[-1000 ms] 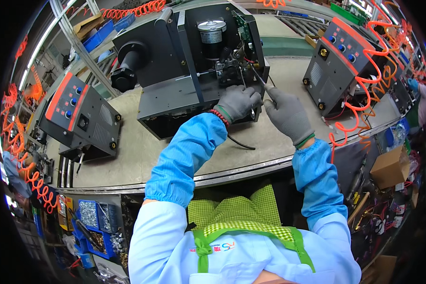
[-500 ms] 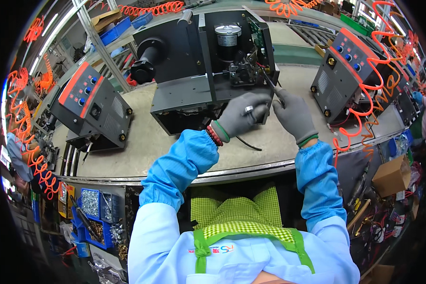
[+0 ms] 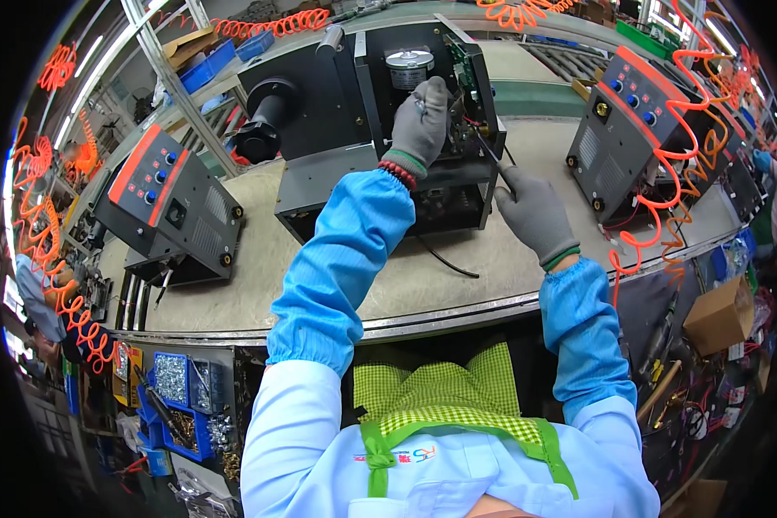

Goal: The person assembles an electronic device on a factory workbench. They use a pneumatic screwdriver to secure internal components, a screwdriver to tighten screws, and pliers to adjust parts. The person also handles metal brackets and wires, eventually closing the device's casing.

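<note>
An opened black machine chassis (image 3: 337,173) with a round grey motor part (image 3: 408,62) and a green circuit board (image 3: 464,73) stands on the bench in front of me. My left hand (image 3: 421,121), in a grey glove, reaches into the chassis and pinches a small metal part beside the board. My right hand (image 3: 533,211), also gloved, holds a thin dark tool (image 3: 489,155) whose tip points into the wiring near the board. A black cable (image 3: 447,263) trails from the chassis onto the bench.
A closed black and red machine (image 3: 168,207) sits at left, another (image 3: 630,121) at right with a coiled orange hose (image 3: 665,173) over it. Blue bins of screws (image 3: 181,388) hang under the bench edge. A cardboard box (image 3: 721,315) stands low right.
My left hand has lifted away from the right hand and gone up into the chassis. The right hand stays near the chassis front with the tool. My head has moved, shifting the view.
</note>
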Motion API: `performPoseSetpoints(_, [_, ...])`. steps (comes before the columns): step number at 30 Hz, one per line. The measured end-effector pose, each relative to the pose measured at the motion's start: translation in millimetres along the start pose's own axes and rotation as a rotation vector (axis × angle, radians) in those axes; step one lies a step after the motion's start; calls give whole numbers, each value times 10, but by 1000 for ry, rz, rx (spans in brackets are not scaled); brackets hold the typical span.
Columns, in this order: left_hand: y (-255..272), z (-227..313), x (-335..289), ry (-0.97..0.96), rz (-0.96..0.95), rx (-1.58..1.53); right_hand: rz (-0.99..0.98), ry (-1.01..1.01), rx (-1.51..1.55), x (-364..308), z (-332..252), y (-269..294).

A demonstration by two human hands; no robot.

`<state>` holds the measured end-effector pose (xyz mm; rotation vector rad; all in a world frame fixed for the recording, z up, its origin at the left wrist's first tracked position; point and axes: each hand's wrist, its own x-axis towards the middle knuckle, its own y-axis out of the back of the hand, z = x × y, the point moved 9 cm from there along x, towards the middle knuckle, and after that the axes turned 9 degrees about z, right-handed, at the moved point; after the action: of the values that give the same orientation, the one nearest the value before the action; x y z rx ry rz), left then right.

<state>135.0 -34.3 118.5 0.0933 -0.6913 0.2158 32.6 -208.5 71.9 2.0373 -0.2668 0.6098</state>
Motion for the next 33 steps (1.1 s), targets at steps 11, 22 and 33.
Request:
performPoseSetpoints(11, [-165,237,-473,-300,-74,168,1,1,23,-5,48,-46])
performPoseSetpoints(22, [-210,151,-480,-198,-57,289,62,46,100,-88,51,-55])
performPoseSetpoints(33, [-174,-48,-440,-294,-214,243,-49,-24,35,-97,89,-194])
